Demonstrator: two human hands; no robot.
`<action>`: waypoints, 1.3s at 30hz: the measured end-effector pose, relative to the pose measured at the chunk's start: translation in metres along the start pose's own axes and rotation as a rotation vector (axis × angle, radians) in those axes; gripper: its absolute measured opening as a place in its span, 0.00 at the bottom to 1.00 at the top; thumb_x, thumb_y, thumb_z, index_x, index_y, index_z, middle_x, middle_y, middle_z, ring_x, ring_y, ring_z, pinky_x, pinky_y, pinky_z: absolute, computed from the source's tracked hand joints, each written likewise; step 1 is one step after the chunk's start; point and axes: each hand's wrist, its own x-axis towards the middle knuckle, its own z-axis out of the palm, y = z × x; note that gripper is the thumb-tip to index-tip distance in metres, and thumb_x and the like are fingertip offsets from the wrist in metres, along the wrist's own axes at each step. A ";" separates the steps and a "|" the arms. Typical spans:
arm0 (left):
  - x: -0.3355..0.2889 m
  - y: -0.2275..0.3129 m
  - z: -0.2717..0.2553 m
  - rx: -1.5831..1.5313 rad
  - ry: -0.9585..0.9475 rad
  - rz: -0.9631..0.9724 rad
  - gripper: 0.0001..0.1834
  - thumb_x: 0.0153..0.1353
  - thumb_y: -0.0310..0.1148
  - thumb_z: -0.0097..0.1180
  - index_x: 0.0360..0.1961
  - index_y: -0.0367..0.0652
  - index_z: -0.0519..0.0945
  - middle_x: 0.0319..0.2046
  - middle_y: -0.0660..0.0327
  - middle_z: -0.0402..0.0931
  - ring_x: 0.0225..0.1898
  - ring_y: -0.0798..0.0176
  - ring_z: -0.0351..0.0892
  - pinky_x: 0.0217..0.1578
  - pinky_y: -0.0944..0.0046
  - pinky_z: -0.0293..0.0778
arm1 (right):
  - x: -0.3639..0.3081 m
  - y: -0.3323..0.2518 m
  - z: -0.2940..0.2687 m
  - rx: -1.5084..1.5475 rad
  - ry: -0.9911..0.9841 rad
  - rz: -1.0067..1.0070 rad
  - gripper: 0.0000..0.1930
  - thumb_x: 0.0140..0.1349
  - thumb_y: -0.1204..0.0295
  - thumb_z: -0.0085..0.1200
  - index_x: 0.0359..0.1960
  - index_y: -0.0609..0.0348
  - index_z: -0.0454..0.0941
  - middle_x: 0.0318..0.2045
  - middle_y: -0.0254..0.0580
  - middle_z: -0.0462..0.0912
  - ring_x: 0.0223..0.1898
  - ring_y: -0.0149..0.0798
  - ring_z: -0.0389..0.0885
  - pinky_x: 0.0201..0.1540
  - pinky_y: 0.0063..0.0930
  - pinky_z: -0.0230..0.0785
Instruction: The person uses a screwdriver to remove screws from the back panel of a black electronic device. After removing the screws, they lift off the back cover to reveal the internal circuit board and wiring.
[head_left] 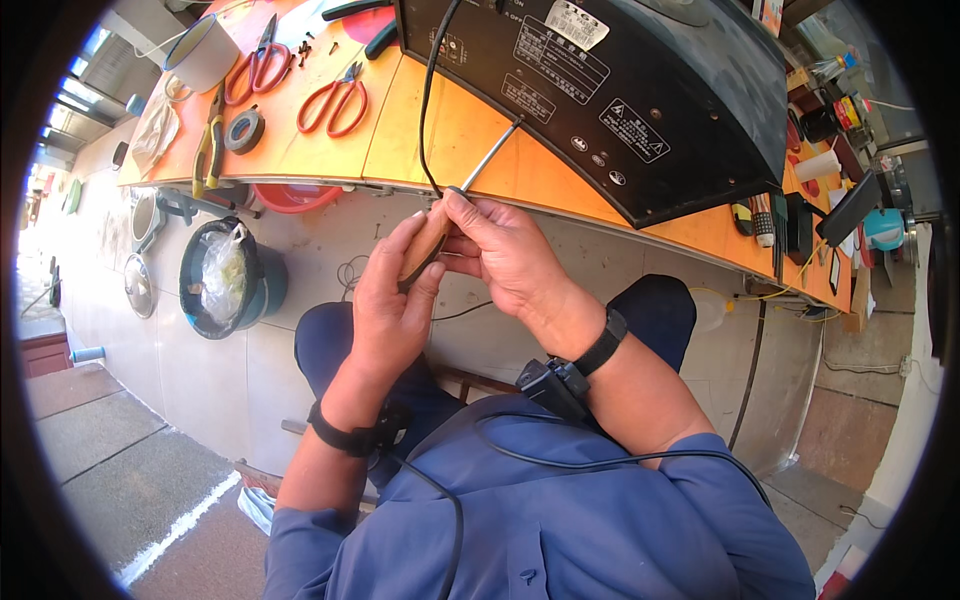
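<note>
Both my hands are closed around the wooden handle of a screwdriver. My left hand wraps the handle's lower end, its fingers along the side. My right hand grips near the top of the handle, with the thumb by the shaft. The metal shaft slants up and to the right, its tip at the edge of a black appliance panel. Whether the tip sits in a screw is too small to tell. A black power cord hangs from the panel down behind my hands.
On the orange table lie red-handled scissors, red-handled snips, yellow-black pliers, a roll of black tape and several screws. A mug stands at the far left. A bucket is on the floor. Clutter fills the table's right end.
</note>
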 end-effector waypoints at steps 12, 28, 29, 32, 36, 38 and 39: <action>0.000 0.000 0.001 0.005 0.010 0.009 0.28 0.69 0.23 0.59 0.69 0.37 0.69 0.53 0.59 0.79 0.40 0.71 0.76 0.41 0.71 0.76 | 0.000 0.001 0.000 0.011 0.008 -0.003 0.14 0.77 0.57 0.51 0.48 0.53 0.81 0.41 0.33 0.85 0.42 0.30 0.85 0.47 0.28 0.81; 0.005 0.008 0.002 0.167 0.093 0.189 0.28 0.62 0.21 0.64 0.64 0.42 0.74 0.45 0.51 0.79 0.43 0.49 0.82 0.45 0.59 0.78 | -0.001 0.000 -0.001 0.043 -0.024 -0.008 0.15 0.77 0.57 0.51 0.50 0.54 0.81 0.42 0.33 0.85 0.41 0.28 0.85 0.47 0.26 0.80; 0.005 0.007 0.002 0.155 0.096 0.190 0.28 0.62 0.21 0.64 0.64 0.42 0.74 0.45 0.51 0.79 0.43 0.49 0.82 0.45 0.59 0.78 | -0.001 0.000 -0.001 0.042 -0.026 -0.010 0.15 0.77 0.57 0.51 0.50 0.54 0.81 0.42 0.33 0.85 0.41 0.28 0.85 0.47 0.26 0.80; 0.004 0.007 0.003 0.142 0.083 0.165 0.28 0.63 0.21 0.63 0.65 0.40 0.73 0.48 0.51 0.79 0.47 0.52 0.82 0.48 0.59 0.77 | -0.001 0.000 -0.001 0.043 -0.028 -0.014 0.15 0.77 0.57 0.51 0.50 0.54 0.81 0.42 0.33 0.85 0.41 0.28 0.85 0.47 0.25 0.80; 0.004 0.008 0.003 0.135 0.082 0.156 0.28 0.63 0.21 0.63 0.65 0.40 0.74 0.47 0.51 0.79 0.46 0.52 0.82 0.47 0.59 0.77 | -0.001 0.001 -0.001 0.049 -0.024 -0.010 0.15 0.77 0.57 0.51 0.50 0.54 0.81 0.42 0.33 0.85 0.41 0.28 0.85 0.47 0.25 0.80; 0.005 0.009 0.003 0.163 0.099 0.189 0.28 0.62 0.21 0.64 0.64 0.42 0.74 0.43 0.51 0.79 0.41 0.49 0.82 0.42 0.58 0.78 | -0.001 0.001 -0.002 0.057 -0.027 -0.005 0.16 0.77 0.56 0.51 0.50 0.54 0.81 0.42 0.33 0.85 0.42 0.28 0.85 0.47 0.25 0.80; 0.006 0.011 0.002 0.181 0.098 0.194 0.29 0.61 0.21 0.65 0.64 0.42 0.74 0.43 0.51 0.79 0.41 0.48 0.82 0.42 0.57 0.79 | 0.000 0.001 -0.003 0.065 -0.037 -0.009 0.16 0.77 0.56 0.51 0.50 0.54 0.81 0.42 0.33 0.85 0.42 0.28 0.85 0.47 0.26 0.80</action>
